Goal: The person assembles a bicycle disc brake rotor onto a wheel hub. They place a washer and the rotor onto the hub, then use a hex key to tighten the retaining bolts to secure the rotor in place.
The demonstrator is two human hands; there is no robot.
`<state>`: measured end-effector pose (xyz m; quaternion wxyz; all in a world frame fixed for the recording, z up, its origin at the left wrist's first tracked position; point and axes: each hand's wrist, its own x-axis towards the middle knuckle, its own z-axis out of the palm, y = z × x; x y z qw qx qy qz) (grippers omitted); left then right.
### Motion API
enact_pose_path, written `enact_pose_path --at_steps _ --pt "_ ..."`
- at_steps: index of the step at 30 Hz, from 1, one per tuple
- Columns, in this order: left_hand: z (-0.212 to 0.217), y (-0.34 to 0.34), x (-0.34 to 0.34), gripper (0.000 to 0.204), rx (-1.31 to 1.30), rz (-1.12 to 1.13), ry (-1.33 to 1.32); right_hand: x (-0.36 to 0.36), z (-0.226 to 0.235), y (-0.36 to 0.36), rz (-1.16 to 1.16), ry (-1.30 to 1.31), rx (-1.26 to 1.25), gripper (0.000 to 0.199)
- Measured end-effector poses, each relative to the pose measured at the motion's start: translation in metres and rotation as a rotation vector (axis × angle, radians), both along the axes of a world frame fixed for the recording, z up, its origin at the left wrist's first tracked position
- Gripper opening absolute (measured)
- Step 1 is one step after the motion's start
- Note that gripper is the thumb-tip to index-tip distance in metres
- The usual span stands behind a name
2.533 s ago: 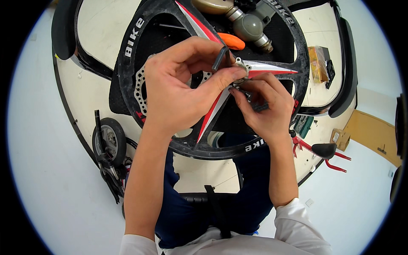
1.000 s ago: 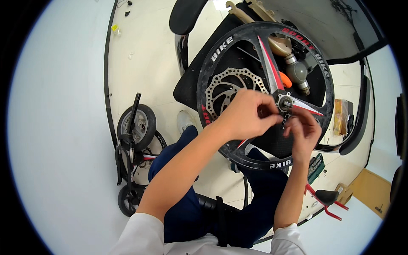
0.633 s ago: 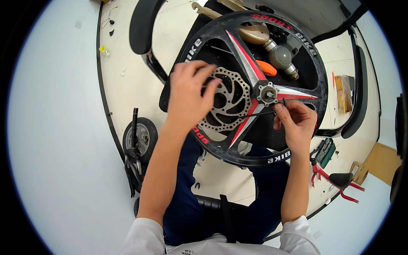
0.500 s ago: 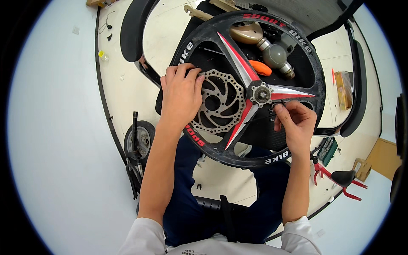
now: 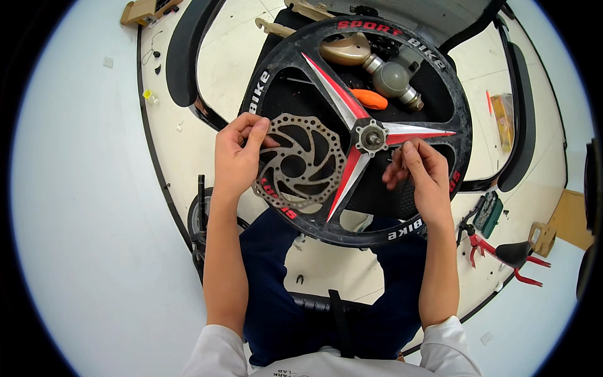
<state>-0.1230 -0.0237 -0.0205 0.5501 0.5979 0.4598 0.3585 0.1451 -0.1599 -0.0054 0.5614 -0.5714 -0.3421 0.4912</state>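
Note:
My left hand point(image 5: 240, 154) pinches the upper left edge of a silver brake disc point(image 5: 309, 165), drilled with small holes around its scalloped rim. The disc is tilted above the left part of a black bicycle wheel point(image 5: 463, 122) with red and silver spokes. At the wheel's middle sits a metal hub point(image 5: 372, 138) with a ring of lugs. Just right of and below the hub, my right hand point(image 5: 427, 173) is closed, thumb against the fingers. Anything small between those fingertips is hidden. The wheel lies flat over a black chair seat, above my knees.
Through the spokes show an orange object point(image 5: 369, 98) and a gold and grey part point(image 5: 391, 80) with metal collars. Chair armrests point(image 5: 182, 69) curve up at both sides. A small wheel point(image 5: 198, 213) stands at left; a red frame point(image 5: 483, 246) and green case point(image 5: 488, 217) lie at right.
My left hand has lifted and shifted the brake disc leftward, tilting it. My right hand has moved slightly; the thin dark rod seen near its fingers no longer shows. The whole view has shifted a little.

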Motion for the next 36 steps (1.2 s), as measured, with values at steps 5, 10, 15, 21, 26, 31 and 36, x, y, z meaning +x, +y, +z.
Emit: enact_pose_path --at_steps 5,10,15,21,26,31,36 --pt "0.016 -0.016 0.022 0.022 -0.121 0.063 -0.224 -0.008 0.022 -0.002 0.154 0.086 -0.126 0.021" --pt "0.020 -0.037 0.058 0.023 -0.158 0.065 -0.283 -0.025 0.027 0.000 0.162 -0.209 -0.064 0.026" --pt "0.022 -0.045 0.069 0.027 -0.058 -0.002 -0.212 -0.021 0.021 0.000 0.097 -0.174 -0.123 0.017" --pt "0.023 -0.046 0.072 0.047 0.106 -0.078 0.005 -0.021 0.025 -0.001 0.123 -0.145 -0.161 0.015" --pt "0.025 -0.043 0.067 0.044 -0.003 -0.119 -0.045 -0.020 0.029 0.001 0.136 -0.154 -0.201 0.016" --pt "0.019 -0.043 0.063 0.040 -0.003 -0.151 -0.096 -0.020 0.027 0.002 0.140 -0.146 -0.197 0.016" --pt "0.024 -0.040 0.058 0.041 -0.174 -0.187 -0.263 -0.016 0.027 -0.002 0.087 -0.118 -0.128 0.016"
